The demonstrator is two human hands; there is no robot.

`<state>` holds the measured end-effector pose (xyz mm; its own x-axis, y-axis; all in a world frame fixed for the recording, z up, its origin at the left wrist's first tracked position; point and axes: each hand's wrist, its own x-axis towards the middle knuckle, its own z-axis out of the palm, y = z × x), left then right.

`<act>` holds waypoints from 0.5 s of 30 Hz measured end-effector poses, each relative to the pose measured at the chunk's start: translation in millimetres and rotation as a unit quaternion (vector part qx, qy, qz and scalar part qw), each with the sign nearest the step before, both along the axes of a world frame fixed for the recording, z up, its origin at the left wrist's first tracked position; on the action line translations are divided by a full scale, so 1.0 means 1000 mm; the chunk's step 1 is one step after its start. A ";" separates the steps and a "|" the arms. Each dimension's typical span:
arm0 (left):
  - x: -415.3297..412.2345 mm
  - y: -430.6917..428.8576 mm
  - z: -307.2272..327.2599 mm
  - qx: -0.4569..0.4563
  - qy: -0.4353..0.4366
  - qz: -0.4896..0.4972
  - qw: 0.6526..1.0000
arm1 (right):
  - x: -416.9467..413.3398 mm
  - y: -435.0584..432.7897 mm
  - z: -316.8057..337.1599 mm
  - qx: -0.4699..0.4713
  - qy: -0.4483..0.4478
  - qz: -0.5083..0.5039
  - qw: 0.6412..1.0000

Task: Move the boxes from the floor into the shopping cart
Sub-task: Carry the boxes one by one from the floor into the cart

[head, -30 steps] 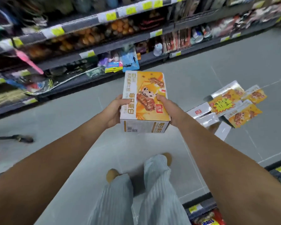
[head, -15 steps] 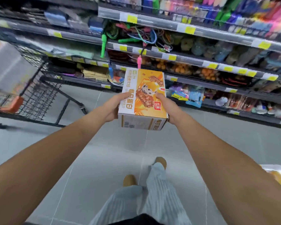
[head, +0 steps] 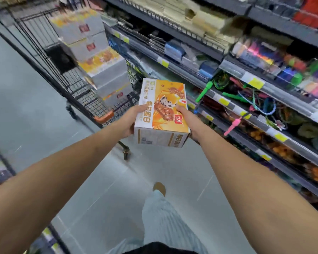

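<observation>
Shopping cart (head: 88, 99) now sits much closer, upper left. Carry step: left hand (head: 131, 121) and right hand (head: 186, 120) clamp the orange box (head: 162, 110) by its sides, mid-air, near the cart. Next move probably needs a lift over the rim onto the stacked boxes (head: 106, 74).

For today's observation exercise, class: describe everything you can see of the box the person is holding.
The box is a closed rectangular carton, seemingly cardboard. Its top is orange-yellow with a snack picture, a red logo and white characters; the near end is white with gold stripes. It is held in mid-air, the left hand and right hand gripping its long sides.
</observation>
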<state>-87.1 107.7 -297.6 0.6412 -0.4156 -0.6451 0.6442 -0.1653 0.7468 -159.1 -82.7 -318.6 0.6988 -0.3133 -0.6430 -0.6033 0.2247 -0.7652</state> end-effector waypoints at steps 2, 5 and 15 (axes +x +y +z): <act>0.036 0.012 0.008 0.001 -0.002 0.035 0.999 | 0.049 0.009 0.006 0.006 -0.012 0.047 0.999; 0.080 0.028 0.011 0.010 -0.014 0.072 0.997 | 0.108 0.021 0.012 -0.007 -0.017 0.097 0.995; 0.212 0.100 -0.001 0.022 0.014 0.181 0.983 | 0.289 0.080 -0.006 -0.034 0.016 0.199 0.979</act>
<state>124.5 208.1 -298.4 0.7241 -0.1350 -0.6764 0.6865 0.0469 0.7256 130.0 -2.8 -324.2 0.7545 -0.0628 -0.6533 -0.6563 -0.0838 -0.7499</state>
